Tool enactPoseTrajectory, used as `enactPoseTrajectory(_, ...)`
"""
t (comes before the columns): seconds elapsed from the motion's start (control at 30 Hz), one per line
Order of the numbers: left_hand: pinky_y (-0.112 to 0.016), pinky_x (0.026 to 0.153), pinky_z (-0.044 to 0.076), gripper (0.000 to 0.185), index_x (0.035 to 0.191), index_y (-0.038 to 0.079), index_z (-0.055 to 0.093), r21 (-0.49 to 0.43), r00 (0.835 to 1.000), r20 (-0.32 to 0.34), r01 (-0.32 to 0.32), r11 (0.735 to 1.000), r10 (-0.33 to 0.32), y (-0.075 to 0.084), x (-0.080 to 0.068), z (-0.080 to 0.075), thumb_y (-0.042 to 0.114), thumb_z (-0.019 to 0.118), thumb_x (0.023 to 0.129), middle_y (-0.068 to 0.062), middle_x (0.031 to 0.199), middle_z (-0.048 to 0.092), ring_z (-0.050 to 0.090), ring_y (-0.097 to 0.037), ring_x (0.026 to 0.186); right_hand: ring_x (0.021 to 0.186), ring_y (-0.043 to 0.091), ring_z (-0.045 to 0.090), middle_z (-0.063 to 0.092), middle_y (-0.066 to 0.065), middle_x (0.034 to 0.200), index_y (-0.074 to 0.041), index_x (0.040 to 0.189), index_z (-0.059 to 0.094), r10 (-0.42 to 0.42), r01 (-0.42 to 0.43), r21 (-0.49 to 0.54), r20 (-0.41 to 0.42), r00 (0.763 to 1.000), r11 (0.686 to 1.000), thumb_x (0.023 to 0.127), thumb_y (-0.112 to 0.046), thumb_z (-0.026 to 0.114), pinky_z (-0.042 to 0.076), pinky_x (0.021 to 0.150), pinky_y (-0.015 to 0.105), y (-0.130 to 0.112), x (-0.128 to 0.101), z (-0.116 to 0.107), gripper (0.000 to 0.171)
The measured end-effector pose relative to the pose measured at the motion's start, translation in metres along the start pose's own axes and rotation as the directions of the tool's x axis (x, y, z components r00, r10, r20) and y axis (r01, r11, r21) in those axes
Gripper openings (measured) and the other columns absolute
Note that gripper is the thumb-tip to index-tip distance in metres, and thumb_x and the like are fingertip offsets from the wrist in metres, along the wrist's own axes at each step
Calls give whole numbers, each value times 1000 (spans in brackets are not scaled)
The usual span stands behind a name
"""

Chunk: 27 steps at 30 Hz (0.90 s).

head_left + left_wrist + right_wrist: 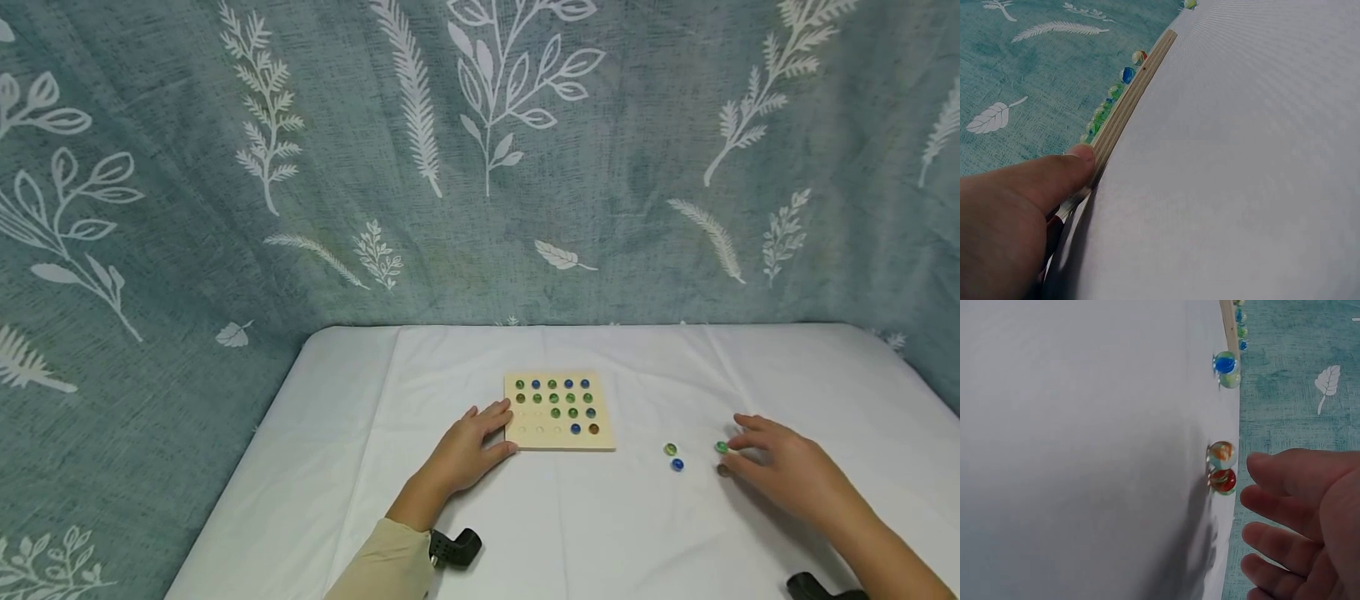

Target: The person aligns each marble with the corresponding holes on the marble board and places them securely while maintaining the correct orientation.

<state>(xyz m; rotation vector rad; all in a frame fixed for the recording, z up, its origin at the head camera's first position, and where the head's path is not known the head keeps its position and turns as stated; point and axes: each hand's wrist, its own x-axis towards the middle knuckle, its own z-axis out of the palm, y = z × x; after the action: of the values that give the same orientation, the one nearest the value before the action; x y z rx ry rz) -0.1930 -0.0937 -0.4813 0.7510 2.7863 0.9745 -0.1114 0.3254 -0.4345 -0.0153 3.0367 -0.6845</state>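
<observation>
A pale wooden board (pixel 540 442) with rows of round hollows lies on the table. Green, blue and brownish glass marbles (pixel 553 398) sit in many of them; bare hollows show at the near left. My left hand (pixel 467 450) holds the board's near left corner, thumb (pixel 1082 156) against the front edge and fingers along the left side. To the right, my right hand (pixel 783 462) hovers with fingers loosely bent and nothing in them. Close by its fingertips are a green marble (pixel 722 447) and a brownish marble (pixel 723 470), which shows orange and white (pixel 1222 454).
Between the board and my right hand lie a yellow-green marble (pixel 671 449) and a blue marble (pixel 677 465). A white cloth (pixel 637 533) covers the table. Behind it hangs a teal leaf-print curtain (pixel 480 250). A black device (pixel 457 548) is worn on my left wrist.
</observation>
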Motion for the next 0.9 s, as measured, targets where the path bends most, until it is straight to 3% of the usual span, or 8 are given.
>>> enactPoseTrajectory(0.1,-45,124,23,59,146,15,50,-5,1000,-2,7,1000,-7,0,0,-1,39,65,94,7,157,37,30,-20,148,127,58,39,47,32,141,-1,104,74,12,-12,-15,19,1000,1000,86,-50,71,38,95,73,4,0,0,53)
enactPoseTrajectory(0.4,-44,125,23,60,146,15,49,-14,1000,-7,16,1000,-16,-1,-1,-1,39,66,94,7,157,37,31,-19,148,126,55,43,50,28,141,-10,108,73,-30,30,-6,12,999,1000,83,-36,78,41,95,71,9,-1,6,37)
enactPoseTrajectory(0.9,-41,125,21,60,147,15,49,-8,1000,10,16,1000,-16,-1,-1,-1,39,65,94,8,157,36,31,-16,147,124,56,46,55,28,136,-18,93,74,-67,67,17,-2,998,998,81,-27,80,42,93,71,12,1,11,16)
